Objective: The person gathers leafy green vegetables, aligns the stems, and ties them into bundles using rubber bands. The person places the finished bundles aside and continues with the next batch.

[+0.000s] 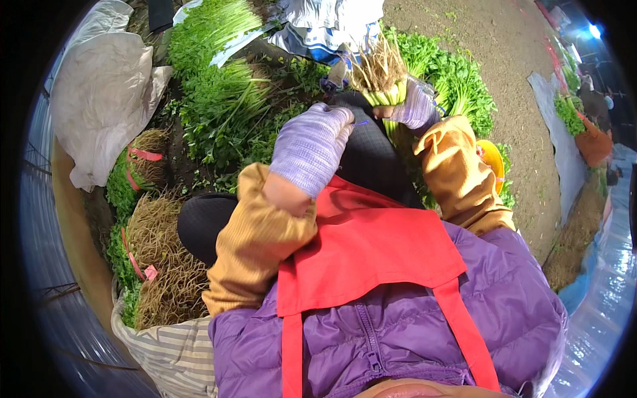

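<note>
My right hand (412, 107), in a lilac knitted glove with bare fingertips, grips a bunch of green stalks (389, 95) that look like celery. Its brown roots (376, 62) point up and away from me. Just left of the bunch is my left hand (314, 144), gloved the same way, with its fingers pinched together. A thin blue-purple strip (361, 123) sticks out at those fingertips, apart from the stalks. Both hands are above my dark-trousered knee (371, 149).
Loose leafy greens (214, 109) lie in piles at front left, with more greens (455, 79) at right. Tied rooted bundles (166, 258) stand by a striped cloth (169, 348). White sacks (323, 30) lie ahead. A yellow object (491, 164) sits by my right sleeve. A person (594, 134) is far right.
</note>
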### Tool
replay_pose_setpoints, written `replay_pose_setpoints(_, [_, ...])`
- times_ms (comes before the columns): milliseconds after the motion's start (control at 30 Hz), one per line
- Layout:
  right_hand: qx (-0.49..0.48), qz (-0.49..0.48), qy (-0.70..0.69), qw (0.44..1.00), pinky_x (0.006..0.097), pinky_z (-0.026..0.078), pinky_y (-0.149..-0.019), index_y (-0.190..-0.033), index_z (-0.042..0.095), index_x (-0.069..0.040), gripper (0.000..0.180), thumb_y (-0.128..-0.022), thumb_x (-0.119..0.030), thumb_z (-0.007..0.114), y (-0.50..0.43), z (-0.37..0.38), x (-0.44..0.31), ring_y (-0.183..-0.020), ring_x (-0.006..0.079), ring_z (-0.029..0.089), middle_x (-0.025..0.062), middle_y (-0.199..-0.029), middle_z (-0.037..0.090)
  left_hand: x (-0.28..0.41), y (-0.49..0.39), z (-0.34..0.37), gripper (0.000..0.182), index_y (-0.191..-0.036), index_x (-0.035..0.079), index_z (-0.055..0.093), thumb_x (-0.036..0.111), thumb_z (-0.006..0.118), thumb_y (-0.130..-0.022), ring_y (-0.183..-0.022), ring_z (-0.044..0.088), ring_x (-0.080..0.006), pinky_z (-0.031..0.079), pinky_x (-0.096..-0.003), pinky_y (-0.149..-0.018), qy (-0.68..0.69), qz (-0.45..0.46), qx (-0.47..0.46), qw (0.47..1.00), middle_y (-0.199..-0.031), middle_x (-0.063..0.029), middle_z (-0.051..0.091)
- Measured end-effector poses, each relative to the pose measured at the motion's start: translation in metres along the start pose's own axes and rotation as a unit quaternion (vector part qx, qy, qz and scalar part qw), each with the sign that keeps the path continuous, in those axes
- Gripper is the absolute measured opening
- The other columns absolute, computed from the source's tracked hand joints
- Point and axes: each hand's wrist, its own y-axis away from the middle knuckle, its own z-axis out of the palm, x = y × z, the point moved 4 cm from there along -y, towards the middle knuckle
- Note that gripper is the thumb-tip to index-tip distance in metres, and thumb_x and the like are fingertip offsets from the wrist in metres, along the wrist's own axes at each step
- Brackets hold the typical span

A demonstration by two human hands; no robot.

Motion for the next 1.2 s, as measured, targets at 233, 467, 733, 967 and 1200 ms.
replay_pose_setpoints(233, [-0.125,0.001,-0.046,0.991,0.0340,0.046,-0.103,-0.137,0.053,-0.004,0.070,-0.077,-0.015,0.088,-0.005,-0.001,-0.034,-0.118,0.0159,0.057,0.0060,-0.127,0.064,-0.035,-0.037,0.065,0.017,-0.099,0.005,0.070,0.020,0.066,-0.091,-0.090,0.065,-0.0373,0.053,-0.0435,-0.079,0.123,0.045,0.048,0.990,-0.095,-0.0180,0.067])
replay_pose_setpoints(467, [-0.138,-0.014,0.048,0.989,0.0375,0.039,-0.111,-0.143,0.048,-0.005,0.077,-0.080,-0.029,0.086,-0.004,-0.001,-0.037,-0.131,0.0212,0.048,0.0116,-0.144,0.052,-0.024,-0.045,0.048,0.019,-0.100,0.004,0.071,0.019,0.066,-0.090,-0.090,0.065,-0.0385,0.052,-0.0439,-0.080,0.085,0.032,0.005,0.996,-0.096,-0.0185,0.068])
replay_pose_setpoints(733, [-0.106,-0.046,-0.118,0.986,0.0398,0.037,-0.114,-0.138,0.055,-0.006,0.068,-0.083,-0.034,0.083,-0.005,0.018,-0.005,-0.137,0.0240,0.045,0.0121,-0.149,0.049,-0.025,-0.053,0.046,0.020,-0.098,0.003,0.070,0.020,0.064,-0.090,-0.089,0.066,-0.0413,0.053,-0.0471,-0.080,-0.009,0.004,-0.050,0.999,-0.093,-0.0220,0.069])
replay_pose_setpoints(967, [-0.014,-0.051,-0.103,0.993,0.0347,0.043,-0.111,-0.146,0.037,0.005,0.093,-0.073,-0.011,0.091,0.004,0.021,-0.027,-0.128,0.0176,0.055,0.0091,-0.140,0.057,-0.035,-0.037,0.054,0.023,-0.101,0.006,0.072,0.026,0.069,-0.088,-0.090,0.070,-0.0356,0.056,-0.0424,-0.081,0.139,-0.040,-0.012,0.989,-0.094,-0.0181,0.072])
replay_pose_setpoints(1200, [-0.032,0.062,0.078,0.995,0.0430,0.055,-0.091,-0.125,0.056,-0.003,0.061,-0.078,-0.032,0.081,0.022,0.035,-0.067,-0.106,0.0314,0.067,0.0176,-0.114,0.069,-0.084,-0.037,0.072,0.040,-0.129,0.003,0.060,0.031,0.052,-0.102,-0.119,0.062,-0.0305,0.051,-0.0465,-0.103,0.625,-0.040,-0.068,0.777,-0.131,-0.0208,0.061])
